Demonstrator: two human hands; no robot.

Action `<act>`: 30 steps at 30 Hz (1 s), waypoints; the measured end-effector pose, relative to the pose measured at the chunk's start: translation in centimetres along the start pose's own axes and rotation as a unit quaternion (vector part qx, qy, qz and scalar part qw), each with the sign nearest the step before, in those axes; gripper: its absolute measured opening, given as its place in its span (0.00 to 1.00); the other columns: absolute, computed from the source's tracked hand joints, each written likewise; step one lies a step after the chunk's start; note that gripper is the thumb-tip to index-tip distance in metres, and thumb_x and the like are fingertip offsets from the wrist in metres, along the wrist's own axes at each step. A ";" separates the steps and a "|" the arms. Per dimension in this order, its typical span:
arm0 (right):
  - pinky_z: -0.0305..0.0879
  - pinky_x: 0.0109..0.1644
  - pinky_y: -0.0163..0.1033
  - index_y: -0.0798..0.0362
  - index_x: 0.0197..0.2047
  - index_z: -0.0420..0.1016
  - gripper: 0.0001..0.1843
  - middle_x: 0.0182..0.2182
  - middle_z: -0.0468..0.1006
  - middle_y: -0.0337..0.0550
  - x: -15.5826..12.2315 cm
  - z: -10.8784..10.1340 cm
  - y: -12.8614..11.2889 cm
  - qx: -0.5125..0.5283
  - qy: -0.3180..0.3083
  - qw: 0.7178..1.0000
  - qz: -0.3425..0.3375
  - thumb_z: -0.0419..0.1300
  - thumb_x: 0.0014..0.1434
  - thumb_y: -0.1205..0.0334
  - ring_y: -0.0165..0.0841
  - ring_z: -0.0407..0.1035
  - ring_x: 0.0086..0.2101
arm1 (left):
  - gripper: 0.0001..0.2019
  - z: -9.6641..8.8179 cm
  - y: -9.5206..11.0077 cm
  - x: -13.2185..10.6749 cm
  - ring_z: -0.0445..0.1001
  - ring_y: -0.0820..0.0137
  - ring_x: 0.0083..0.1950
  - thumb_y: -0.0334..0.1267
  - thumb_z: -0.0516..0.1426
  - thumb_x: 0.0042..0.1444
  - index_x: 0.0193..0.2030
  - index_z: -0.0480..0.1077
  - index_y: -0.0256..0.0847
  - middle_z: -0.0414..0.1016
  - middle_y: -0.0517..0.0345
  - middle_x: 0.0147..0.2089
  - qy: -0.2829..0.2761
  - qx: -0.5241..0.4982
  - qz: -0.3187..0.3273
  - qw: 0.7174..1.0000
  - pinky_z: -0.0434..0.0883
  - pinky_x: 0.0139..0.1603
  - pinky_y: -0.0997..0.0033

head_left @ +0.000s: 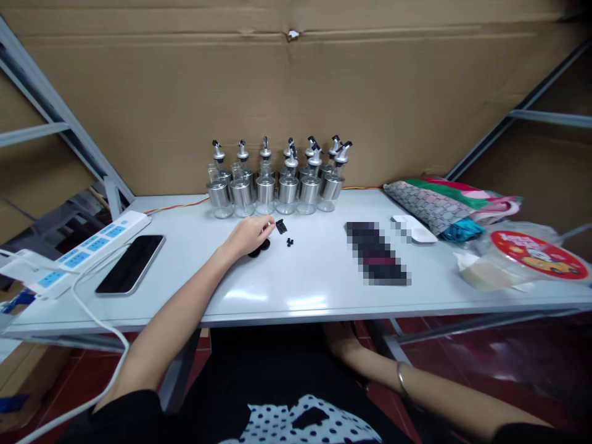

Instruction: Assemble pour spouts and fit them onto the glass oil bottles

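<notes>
My left hand (252, 235) rests on the table, its fingers drawn together in a pinch. Its fingertips are right beside a small cluster of black parts (282, 227); whether anything is between them I cannot make out. Under and beside the palm lie round black caps (264, 244), partly covered by the hand. A few tiny black pieces (290, 242) lie a little nearer to me. Behind stand two rows of glass bottles with steel sleeves (266, 191); three at the front left have bare necks, the others carry pourer tops (341, 152). My right hand (341, 339) is below the table edge, fingers hidden.
A phone (131, 264) and a white power strip (92, 253) with cables occupy the left of the table (296, 277). To the right are a pixelated dark item (377, 254), a white case (415, 229), a patterned bag (435, 200) and a plastic tub (518, 259). Cardboard (296, 92) walls the back.
</notes>
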State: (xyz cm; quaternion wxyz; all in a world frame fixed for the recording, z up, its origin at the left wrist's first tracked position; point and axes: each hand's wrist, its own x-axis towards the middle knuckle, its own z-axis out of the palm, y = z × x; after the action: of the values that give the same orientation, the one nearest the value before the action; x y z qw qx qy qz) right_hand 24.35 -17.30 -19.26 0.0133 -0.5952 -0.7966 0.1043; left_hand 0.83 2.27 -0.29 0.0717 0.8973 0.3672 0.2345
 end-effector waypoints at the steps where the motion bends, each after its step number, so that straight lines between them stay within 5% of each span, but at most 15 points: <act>1: 0.67 0.52 0.53 0.50 0.45 0.79 0.22 0.42 0.79 0.55 0.1 -0.3 -0.4 -0.017 -0.024 0.999 0.018 0.52 0.50 0.72 0.50 0.72 0.46 | 0.13 0.0 0.1 0.0 0.71 0.68 0.32 0.41 0.46 0.63 0.40 0.70 0.41 0.74 0.58 0.30 -0.006 -0.001 -0.001 1.000 0.63 0.36 0.71; 5: 0.68 0.52 0.49 0.60 0.40 0.80 0.18 0.40 0.79 0.60 0.4 -2.5 -2.9 -0.128 -0.140 0.980 0.061 0.51 0.53 0.77 0.48 0.74 0.44 | 0.13 -0.1 0.1 -0.1 0.72 0.67 0.33 0.39 0.46 0.63 0.41 0.70 0.41 0.74 0.57 0.30 -0.014 0.002 -0.002 1.000 0.63 0.36 0.71; 7: 0.68 0.50 0.51 0.64 0.38 0.80 0.19 0.39 0.79 0.64 0.1 -4.3 -4.7 -0.160 -0.147 0.975 0.054 0.50 0.51 0.81 0.50 0.74 0.43 | 0.13 0.0 0.0 -0.1 0.72 0.67 0.33 0.40 0.46 0.63 0.41 0.70 0.41 0.74 0.57 0.30 -0.007 -0.002 -0.005 1.000 0.63 0.36 0.71; 10: 0.70 0.32 0.44 0.62 0.35 0.80 0.14 0.32 0.80 0.59 -1.2 -8.9 -7.9 -0.161 -0.212 0.962 -0.055 0.54 0.53 0.79 0.47 0.77 0.33 | 0.13 0.0 0.0 -0.2 0.72 0.67 0.33 0.40 0.46 0.63 0.41 0.70 0.41 0.74 0.57 0.29 -0.002 -0.009 0.000 1.000 0.62 0.36 0.71; 12: 0.64 0.26 0.40 0.60 0.35 0.78 0.07 0.27 0.79 0.55 -2.1 -13.4 -10.1 -0.148 -0.183 0.963 -0.131 0.61 0.55 0.65 0.45 0.76 0.28 | 0.13 -0.1 0.1 -0.2 0.72 0.68 0.33 0.40 0.46 0.63 0.40 0.70 0.41 0.74 0.57 0.30 0.002 -0.007 0.005 1.000 0.63 0.37 0.71; 14: 0.56 0.22 0.38 0.57 0.36 0.75 0.18 0.22 0.77 0.47 -2.1 -18.3 -11.9 -0.099 -0.157 0.957 -0.223 0.61 0.56 0.49 0.40 0.73 0.22 | 0.13 -0.2 0.2 -0.3 0.71 0.68 0.33 0.40 0.46 0.64 0.40 0.70 0.40 0.74 0.57 0.30 0.015 -0.002 0.010 1.000 0.63 0.39 0.70; 16: 0.50 0.22 0.35 0.54 0.36 0.72 0.19 0.22 0.75 0.42 -0.6 -22.5 -13.2 0.003 -0.093 0.955 -0.282 0.56 0.58 0.45 0.35 0.70 0.21 | 0.13 -0.3 0.3 -0.3 0.70 0.70 0.32 0.39 0.45 0.64 0.41 0.69 0.39 0.74 0.58 0.31 0.039 0.003 0.015 0.999 0.63 0.41 0.68; 18: 0.51 0.25 0.34 0.54 0.36 0.69 0.18 0.24 0.74 0.41 2.7 -25.2 -13.9 0.071 0.002 0.965 -0.251 0.57 0.59 0.46 0.32 0.68 0.23 | 0.12 -0.3 0.0 -0.3 0.70 0.71 0.32 0.38 0.46 0.64 0.42 0.69 0.39 0.74 0.59 0.31 0.081 0.009 0.022 0.996 0.63 0.43 0.68; 20: 0.52 0.28 0.34 0.55 0.36 0.66 0.22 0.27 0.72 0.41 7.3 -26.0 -13.9 0.164 0.118 0.954 -0.220 0.58 0.55 0.42 0.31 0.66 0.26 | 0.10 -0.1 -0.6 -0.4 0.70 0.70 0.33 0.36 0.47 0.62 0.40 0.69 0.38 0.74 0.58 0.32 0.125 0.014 0.020 0.992 0.64 0.43 0.67; 23: 0.54 0.32 0.34 0.53 0.33 0.61 0.22 0.26 0.66 0.36 14.0 -24.7 -12.6 0.338 0.226 0.896 -0.176 0.52 0.59 0.40 0.29 0.62 0.28 | 0.07 0.2 -1.7 -0.4 0.68 0.67 0.34 0.32 0.49 0.58 0.33 0.67 0.37 0.72 0.53 0.31 0.195 0.043 -0.007 0.980 0.64 0.39 0.67; 26: 0.55 0.32 0.33 0.52 0.31 0.59 0.22 0.23 0.62 0.33 17.9 -22.7 -10.4 0.450 0.253 0.840 -0.169 0.46 0.61 0.40 0.27 0.59 0.26 | 0.06 0.3 -2.0 -0.3 0.66 0.68 0.30 0.31 0.51 0.54 0.26 0.64 0.38 0.68 0.55 0.26 0.238 0.092 0.011 0.967 0.64 0.37 0.66; 30: 0.51 0.26 0.31 0.52 0.30 0.60 0.24 0.20 0.60 0.32 18.3 -21.7 -8.4 0.527 0.228 0.803 -0.161 0.46 0.59 0.38 0.25 0.56 0.22 | 0.07 0.0 -1.1 -0.4 0.66 0.70 0.29 0.34 0.51 0.55 0.27 0.65 0.38 0.70 0.57 0.26 0.235 0.104 0.074 0.964 0.62 0.36 0.66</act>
State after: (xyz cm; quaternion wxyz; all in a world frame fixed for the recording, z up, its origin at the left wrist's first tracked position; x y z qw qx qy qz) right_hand 14.24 1.09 1.59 0.5228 -0.3664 -0.6771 0.3660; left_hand -0.10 2.79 -0.74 -0.1282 0.8442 0.3283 0.4038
